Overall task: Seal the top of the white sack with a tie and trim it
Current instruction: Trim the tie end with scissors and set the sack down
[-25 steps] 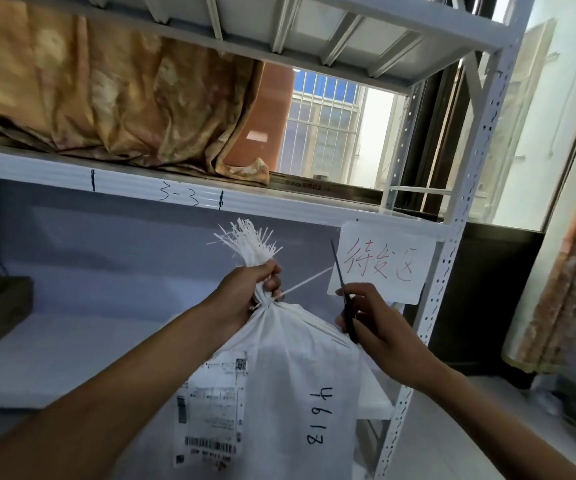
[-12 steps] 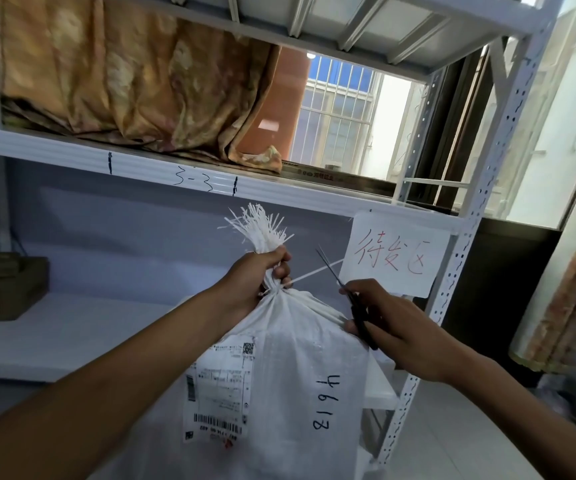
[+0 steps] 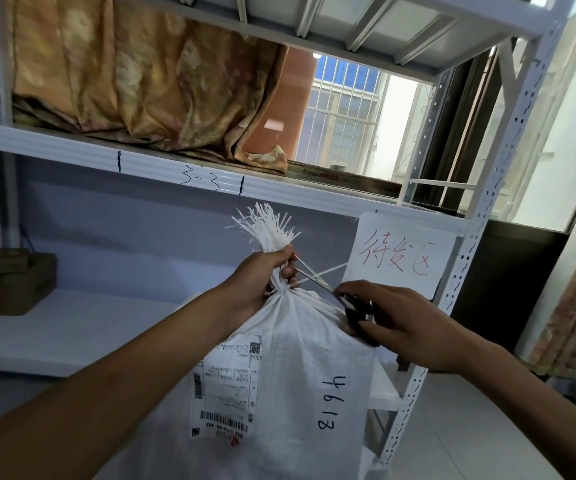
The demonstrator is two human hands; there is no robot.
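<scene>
A white woven sack [image 3: 297,358] stands in front of me, with a shipping label and handwritten numbers on its side. Its frayed top [image 3: 267,226] fans out above the gathered neck. My left hand [image 3: 262,275] grips that neck. A white tie circles the neck, and its loose tail [image 3: 331,270] sticks out to the right. My right hand [image 3: 394,320] holds black-handled scissors [image 3: 355,311]; the blades are spread apart and straddle the tail close to the neck.
A white metal shelf rack [image 3: 480,237] stands right behind the sack, with a paper sign [image 3: 400,258] in red writing on its post. Orange-gold cloth [image 3: 134,74] lies on the upper shelf. A brown box [image 3: 5,282] sits at left. Tiled floor lies at right.
My right hand has brought the scissors down and left from near the sign to the tie's tail by the sack neck. The left hand has kept its grip.
</scene>
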